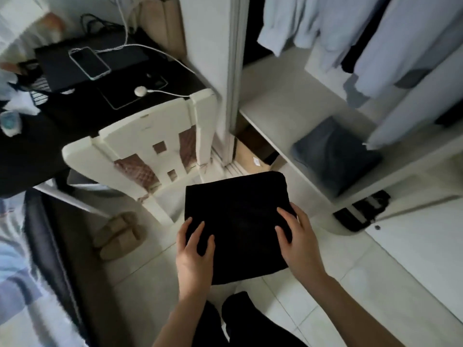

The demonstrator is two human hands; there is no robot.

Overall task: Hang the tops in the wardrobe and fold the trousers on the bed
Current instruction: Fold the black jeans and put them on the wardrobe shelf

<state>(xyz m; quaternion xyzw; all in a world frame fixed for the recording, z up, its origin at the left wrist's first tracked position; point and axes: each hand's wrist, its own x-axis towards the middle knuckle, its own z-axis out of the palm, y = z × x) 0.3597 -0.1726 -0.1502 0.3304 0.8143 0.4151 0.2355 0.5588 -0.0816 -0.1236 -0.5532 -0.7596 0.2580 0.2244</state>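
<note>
- Left hand (194, 254) and right hand (299, 237) each grip a near corner of the folded black trousers (238, 221), fingers on top.
- The trousers are held above the floor (350, 284), just before the wardrobe shelf (275, 113).
- A grey folded garment (335, 151) lies on that shelf, under the hanging shirts (388, 46).

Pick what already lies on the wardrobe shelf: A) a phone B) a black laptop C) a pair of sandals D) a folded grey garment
D: a folded grey garment sits on the wardrobe shelf, under the hanging shirts, while both hands hold the folded black trousers.
</note>
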